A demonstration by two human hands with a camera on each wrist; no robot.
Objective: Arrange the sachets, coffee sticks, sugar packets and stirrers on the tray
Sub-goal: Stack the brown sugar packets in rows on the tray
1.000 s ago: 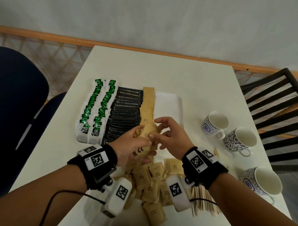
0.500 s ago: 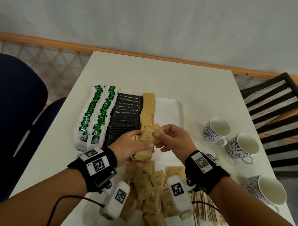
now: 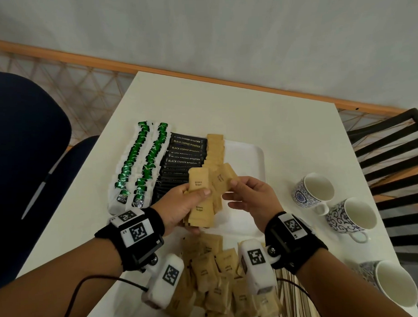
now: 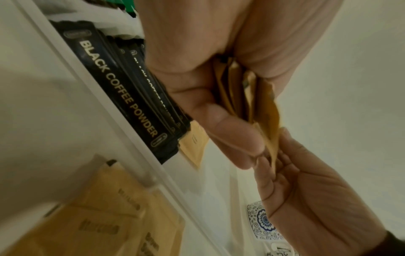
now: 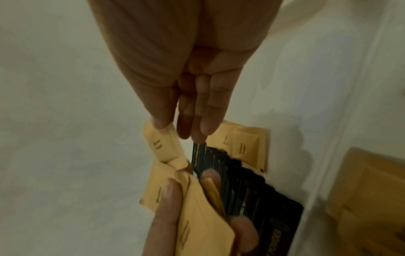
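Note:
My left hand grips a stack of brown sugar packets above the near part of the white tray. My right hand pinches one sugar packet at the stack's upper right; the right wrist view shows its thumb on that packet. On the tray lie two rows of green sachets, black coffee sticks and a row of sugar packets. Loose sugar packets and wooden stirrers lie on the table near me.
Three patterned cups stand on the table to the right of the tray. A blue chair is at the left, a black slatted chair at the right. The tray's right half is bare white.
The right hand has drawn one packet up and to the right out of the stack that the left hand holds. Both hands have stayed over the tray's near part.

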